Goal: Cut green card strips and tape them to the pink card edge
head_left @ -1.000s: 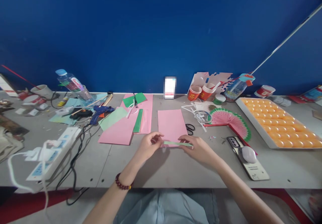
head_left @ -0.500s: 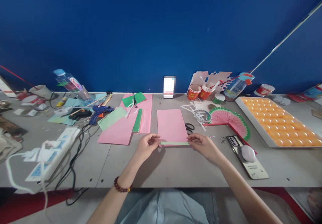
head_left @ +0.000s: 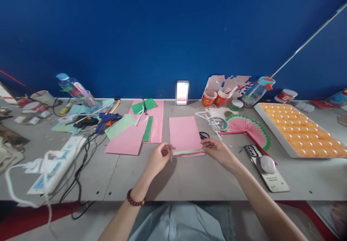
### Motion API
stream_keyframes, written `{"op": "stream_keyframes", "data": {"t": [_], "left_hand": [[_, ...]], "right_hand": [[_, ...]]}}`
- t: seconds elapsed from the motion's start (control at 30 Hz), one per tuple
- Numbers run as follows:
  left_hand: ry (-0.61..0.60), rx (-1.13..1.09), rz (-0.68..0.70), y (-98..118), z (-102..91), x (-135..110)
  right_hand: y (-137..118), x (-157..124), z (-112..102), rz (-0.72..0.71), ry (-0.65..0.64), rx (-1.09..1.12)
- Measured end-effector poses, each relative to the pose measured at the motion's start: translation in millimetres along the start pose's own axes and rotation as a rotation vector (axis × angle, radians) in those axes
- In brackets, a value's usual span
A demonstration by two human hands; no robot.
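A person's right hand [head_left: 217, 152] pinches the right end of a pale green strip [head_left: 187, 152]; the left hand [head_left: 159, 158] curls at its other end, though I can't tell whether finger and thumb close on it. The strip crosses a pink sheet [head_left: 184, 132] on the desk [head_left: 130, 183], just inside the near edge, slightly aslant: seemingly placed, not yet squared or fixed. Scissors [head_left: 204, 135] show beside the sheet.

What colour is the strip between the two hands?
The strip is pale green; head view.
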State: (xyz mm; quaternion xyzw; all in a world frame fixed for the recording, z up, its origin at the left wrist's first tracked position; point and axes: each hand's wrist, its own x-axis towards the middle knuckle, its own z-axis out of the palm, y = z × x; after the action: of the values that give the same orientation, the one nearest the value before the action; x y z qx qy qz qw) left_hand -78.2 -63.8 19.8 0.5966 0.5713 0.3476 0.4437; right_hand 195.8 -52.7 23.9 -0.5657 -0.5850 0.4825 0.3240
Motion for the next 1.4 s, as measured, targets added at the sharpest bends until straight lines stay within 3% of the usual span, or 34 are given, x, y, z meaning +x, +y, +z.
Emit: {"op": "stream_keyframes", "data": {"t": [0.23,0.47,1.2,1.4], "left_hand": [[-0.022,0.074,-0.011,0.8,-3.3,2.1],[-0.017,0.124,-0.026,3.7,-5.5,1.6],[0.018,0.194,-0.032,4.1,-13.0,-5.7],[0.046,0.193,-0.024,3.0,-19.0,-9.2]], "right_hand": [[-3.7,2.1,-0.1,0.090,-0.045,0.065],[8.0,5.1,2.2,0.044,-0.047,0.034],[2.8,10.4,18.6,-0.090,-0.031,-0.158],[-14.9,20.3,18.8,0.071,-0.159,0.016]]}}
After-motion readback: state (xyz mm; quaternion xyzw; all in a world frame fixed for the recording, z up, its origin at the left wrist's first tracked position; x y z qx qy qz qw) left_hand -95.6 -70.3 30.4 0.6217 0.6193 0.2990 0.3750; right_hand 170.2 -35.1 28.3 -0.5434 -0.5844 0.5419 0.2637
